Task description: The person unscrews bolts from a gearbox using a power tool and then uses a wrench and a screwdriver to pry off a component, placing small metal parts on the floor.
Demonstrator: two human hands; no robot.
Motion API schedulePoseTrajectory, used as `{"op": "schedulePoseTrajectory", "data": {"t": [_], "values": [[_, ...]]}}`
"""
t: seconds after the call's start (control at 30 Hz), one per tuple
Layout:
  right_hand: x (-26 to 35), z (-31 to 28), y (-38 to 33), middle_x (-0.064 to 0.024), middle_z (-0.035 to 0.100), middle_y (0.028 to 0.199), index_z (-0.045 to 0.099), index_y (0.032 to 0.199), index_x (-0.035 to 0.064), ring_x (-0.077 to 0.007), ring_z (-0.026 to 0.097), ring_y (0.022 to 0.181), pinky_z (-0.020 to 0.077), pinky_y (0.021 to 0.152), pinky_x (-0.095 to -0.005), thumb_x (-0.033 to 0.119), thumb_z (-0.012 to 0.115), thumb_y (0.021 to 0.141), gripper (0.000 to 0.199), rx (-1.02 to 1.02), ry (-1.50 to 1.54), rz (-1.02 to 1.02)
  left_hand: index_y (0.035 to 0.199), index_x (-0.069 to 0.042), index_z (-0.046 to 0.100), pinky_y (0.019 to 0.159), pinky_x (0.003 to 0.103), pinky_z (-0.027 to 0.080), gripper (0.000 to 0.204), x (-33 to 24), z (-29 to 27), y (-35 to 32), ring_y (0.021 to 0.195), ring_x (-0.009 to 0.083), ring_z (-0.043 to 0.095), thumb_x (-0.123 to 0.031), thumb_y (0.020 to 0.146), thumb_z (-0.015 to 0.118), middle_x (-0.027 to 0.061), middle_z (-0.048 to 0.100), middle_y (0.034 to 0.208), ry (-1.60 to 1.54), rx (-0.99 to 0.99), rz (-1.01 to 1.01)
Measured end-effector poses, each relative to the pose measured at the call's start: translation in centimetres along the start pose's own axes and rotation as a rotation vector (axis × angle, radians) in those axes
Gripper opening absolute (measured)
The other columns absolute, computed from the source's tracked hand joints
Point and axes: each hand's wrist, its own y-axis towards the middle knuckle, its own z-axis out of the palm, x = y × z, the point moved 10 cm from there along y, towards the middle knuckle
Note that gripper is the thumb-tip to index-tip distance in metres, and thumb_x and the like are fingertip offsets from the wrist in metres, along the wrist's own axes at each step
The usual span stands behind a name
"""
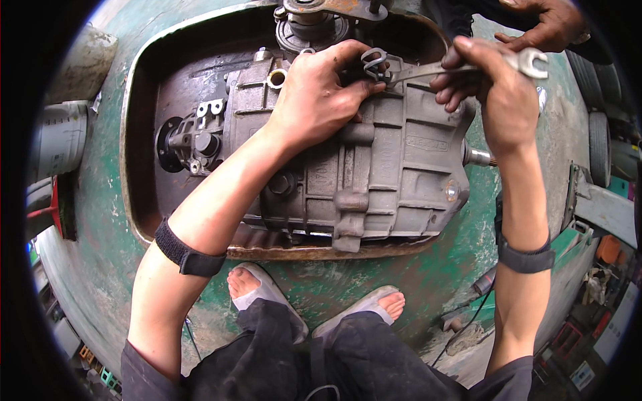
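Observation:
A large grey cast-metal gearbox [414,144] lies on its side in front of me. My left hand [324,90] reaches over its top, thumb and index finger closed around a small bent metal loop [376,60] at the casing's far edge. A steel wrench [438,69] is gripped in my right hand [498,87]; its open jaw sticks out to the right. The wrench's other end meets the casing right beside my left fingertips, and what it sits on there is hidden.
Under the gearbox is a rusty metal tray [130,134] on a green floor. Another person's hand [552,27] is at the upper right. Tyres [598,137] stack along the right; a white bucket [60,137] stands left. A dark cable [468,325] runs near my right foot.

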Motion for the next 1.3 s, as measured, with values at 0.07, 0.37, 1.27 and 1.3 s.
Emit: {"op": "schedulePoseTrajectory", "data": {"t": [0.07,0.37,1.27,1.3], "values": [[-0.4,-0.2,2.4,-0.0137,0.066,0.073,0.064,0.097,-0.0017,-0.0197,0.066,0.062,0.0508,0.051,-0.0274,0.025,0.047,0.101,0.032,-0.038,-0.101,0.105,0.112,-0.001,0.064,0.056,0.022,0.053,0.025,0.5,0.2,-0.1,0.070,0.0080,0.066,-0.004,0.088,0.068,0.0073,0.073,0.097,0.091,0.032,-0.047],[3.7,3.8,0.9,-0.0055,0.064,0.069,0.065,0.092,-0.0006,-0.0138,0.063,0.058,0.0474,0.049,-0.0230,0.021,0.049,0.100,0.028,-0.097,-0.531,-0.203,0.108,0.000,0.066,0.066,0.029,0.054,0.029,0.1,-0.1,0.0,0.072,0.0135,0.069,-0.006,0.081,0.073,0.0126,0.073,0.086,0.074,-0.009,-0.007],[3.9,2.3,0.8,-0.0131,0.070,0.090,0.069,0.105,-0.0034,-0.0199,0.069,0.068,0.0545,0.059,-0.0266,0.014,0.049,0.102,0.027,0.099,-0.218,-0.274,0.114,-0.002,0.065,0.056,0.019,0.053,0.023,0.4,0.2,0.1,0.077,0.0063,0.066,-0.005,0.091,0.067,0.0047,0.071,0.102,0.101,0.044,-0.010],[4.1,2.4,1.8,-0.0125,0.070,0.088,0.069,0.102,-0.0032,-0.0194,0.068,0.067,0.0541,0.058,-0.0254,0.014,0.048,0.102,0.027,0.100,-0.178,-0.240,0.113,-0.002,0.065,0.056,0.019,0.053,0.023,0.3,0.2,0.1,0.076,0.0063,0.065,-0.005,0.091,0.067,0.0046,0.071,0.101,0.119,0.042,-0.007]]}}
